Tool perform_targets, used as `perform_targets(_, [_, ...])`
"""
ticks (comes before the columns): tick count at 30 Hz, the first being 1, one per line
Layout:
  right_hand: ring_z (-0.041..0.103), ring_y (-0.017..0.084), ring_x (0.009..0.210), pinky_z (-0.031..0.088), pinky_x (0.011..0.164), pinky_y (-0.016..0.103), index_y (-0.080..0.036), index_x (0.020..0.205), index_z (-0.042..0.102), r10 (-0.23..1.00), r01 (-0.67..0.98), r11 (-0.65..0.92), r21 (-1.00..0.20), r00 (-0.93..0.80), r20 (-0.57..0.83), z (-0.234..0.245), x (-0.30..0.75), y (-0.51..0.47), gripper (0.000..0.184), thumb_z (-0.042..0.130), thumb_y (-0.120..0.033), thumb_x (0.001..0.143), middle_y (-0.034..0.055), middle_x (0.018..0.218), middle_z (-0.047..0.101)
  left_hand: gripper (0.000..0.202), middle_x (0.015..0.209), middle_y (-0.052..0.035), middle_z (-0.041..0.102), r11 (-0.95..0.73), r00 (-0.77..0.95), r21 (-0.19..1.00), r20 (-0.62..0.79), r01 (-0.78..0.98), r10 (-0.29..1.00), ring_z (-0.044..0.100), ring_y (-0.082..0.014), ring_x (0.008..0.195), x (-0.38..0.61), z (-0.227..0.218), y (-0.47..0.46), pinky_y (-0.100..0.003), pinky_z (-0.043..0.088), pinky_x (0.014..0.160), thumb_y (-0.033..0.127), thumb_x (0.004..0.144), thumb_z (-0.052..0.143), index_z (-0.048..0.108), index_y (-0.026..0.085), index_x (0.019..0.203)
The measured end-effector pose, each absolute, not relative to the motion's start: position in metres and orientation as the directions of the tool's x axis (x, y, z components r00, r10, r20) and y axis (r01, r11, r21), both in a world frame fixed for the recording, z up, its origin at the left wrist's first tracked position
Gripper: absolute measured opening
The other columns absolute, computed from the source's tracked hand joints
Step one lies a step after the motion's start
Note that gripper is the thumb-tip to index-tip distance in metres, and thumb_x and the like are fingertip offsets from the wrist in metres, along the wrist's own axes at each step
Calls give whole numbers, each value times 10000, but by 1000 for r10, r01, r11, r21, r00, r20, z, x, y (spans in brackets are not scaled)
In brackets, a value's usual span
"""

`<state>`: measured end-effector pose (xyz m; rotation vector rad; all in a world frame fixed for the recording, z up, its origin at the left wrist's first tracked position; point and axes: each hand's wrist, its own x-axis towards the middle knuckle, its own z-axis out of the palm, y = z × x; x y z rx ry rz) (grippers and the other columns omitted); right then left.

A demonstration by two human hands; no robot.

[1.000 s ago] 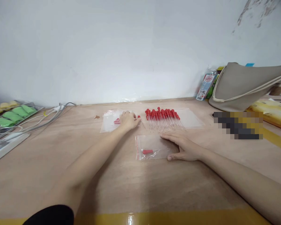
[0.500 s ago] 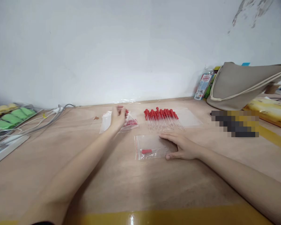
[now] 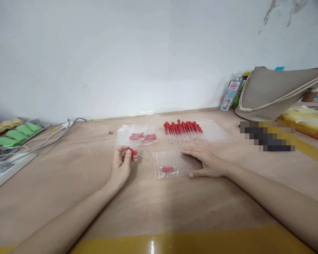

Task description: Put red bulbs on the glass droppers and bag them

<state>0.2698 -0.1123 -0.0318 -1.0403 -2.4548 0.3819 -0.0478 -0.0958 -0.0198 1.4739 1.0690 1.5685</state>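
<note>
My left hand [image 3: 123, 160] pinches a dropper [image 3: 132, 151] by its red rubber bulb. Its thin clear tube points right, the tip close to the red-lined zip edge of a clear zip bag [image 3: 175, 160]. Inside that bag lies a dropper with a red bulb [image 3: 167, 169]; its tube is hard to make out. My right hand [image 3: 206, 164] rests on the bag's right end, thumb and fingers spread. Behind the bag, a row of several red-bulbed droppers [image 3: 184, 130] lies with tubes toward me. Further left are filled bags with red bulbs [image 3: 143, 137].
A flat clear bag [image 3: 216, 130] lies right of the dropper row. Toward the right are a bottle [image 3: 231, 93], a grey bag [image 3: 272, 91], a yellow pack [image 3: 307, 120] and a blurred-out item [image 3: 267, 135]. Cables [image 3: 66, 128], a power strip [image 3: 10, 169] and green packs [image 3: 23, 134] occupy the left.
My left hand has come back toward me from over the filled bags, bringing the dropper near the zip bag's left edge. My right hand stays on the bag.
</note>
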Motion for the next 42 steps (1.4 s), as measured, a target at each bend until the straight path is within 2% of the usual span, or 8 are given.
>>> perform_targets(8, [411,272,1202,336,1002,454,-145,1296,413,741,624,666,-407,-614,272,-28,267,-113,806,625,-589,659,149,1306,452,344,811,-14,625,-205,30,978,206,-48,978,634,-134,743,-30,-19,-114,-335,518,760,400,728,621,435,169,903])
perform_targets(11, [409,274,1202,337,999,459,-143,1297,412,736,615,672,-413,-618,277,-28,267,-113,805,627,-586,660,149,1304,454,324,805,-24,636,-167,121,985,161,43,980,631,-148,788,-31,-20,-115,-336,503,780,390,716,635,469,162,878])
perform_targets(14, [410,280,1201,337,994,476,-166,1303,408,725,601,684,-414,-622,294,-29,268,-112,794,627,-581,663,142,1302,457,258,803,-40,646,-206,248,947,144,245,958,612,-142,758,-34,-20,-115,-289,488,721,348,708,653,532,151,824])
perform_targets(17, [407,282,1203,331,997,476,-167,1304,409,726,601,683,-415,-622,294,-29,268,-112,793,628,-580,663,144,1304,454,223,803,-50,644,-238,362,911,108,336,926,587,-129,691,-36,-18,-111,-263,466,644,328,723,641,564,146,826])
perform_targets(28, [410,285,1202,332,994,473,-193,1315,397,721,574,687,-445,-617,317,-32,268,-111,802,644,-570,652,134,1310,450,239,598,48,470,-344,514,901,171,264,841,451,-65,541,-10,-22,-93,-200,368,538,271,684,668,462,151,684])
perform_targets(34, [408,287,1204,332,995,480,-180,1312,404,732,596,677,-431,-608,309,-31,268,-112,812,645,-576,645,140,1309,451,146,773,4,566,-393,519,871,199,296,832,554,-116,738,-10,-22,-96,-249,421,692,253,786,549,428,183,825])
perform_targets(39, [423,290,1190,334,988,484,-192,1312,403,724,586,686,-431,-609,325,-30,267,-112,799,642,-573,651,142,1296,460,126,941,-47,607,-420,593,854,174,306,786,576,-162,934,-11,-20,-101,-297,423,800,250,813,511,416,195,876])
perform_targets(42, [410,287,1197,340,984,472,-198,1313,401,716,577,694,-430,-611,336,-30,267,-113,796,640,-573,653,141,1302,445,106,978,-64,613,-430,609,848,171,309,775,571,-181,974,-10,-19,-103,-330,423,826,242,822,503,426,195,878])
